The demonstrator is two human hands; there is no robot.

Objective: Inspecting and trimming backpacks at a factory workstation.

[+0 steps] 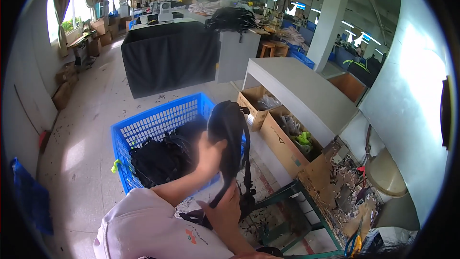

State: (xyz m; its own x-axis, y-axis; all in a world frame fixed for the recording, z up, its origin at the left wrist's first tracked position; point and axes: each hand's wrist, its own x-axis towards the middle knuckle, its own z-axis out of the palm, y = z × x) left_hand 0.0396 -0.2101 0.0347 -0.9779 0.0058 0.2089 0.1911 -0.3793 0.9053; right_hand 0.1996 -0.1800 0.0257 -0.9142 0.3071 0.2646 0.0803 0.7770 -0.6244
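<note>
A black bag with straps (229, 129) hangs upright in front of me, over the right side of a blue plastic basket (160, 109). My left hand (211, 154) is closed on its left side, partly smeared by motion. Lower down, my right hand (227, 207) grips the bottom part of the same bag, with the thumb to the left. Loose black straps (247, 175) dangle along its right edge. Inside the basket lie more black bags (155, 163), piled together. A yellow-green strip (115, 165) sticks out at the basket's left rim.
To the right, cardboard boxes (282, 146) with plastic bags stand under a grey table (302, 91). A green-framed stand (318, 206) holds scraps and orange-handled scissors (353, 244). Beyond the basket is a table draped in black cloth (170, 57). A blue sheet (31, 196) lies far left.
</note>
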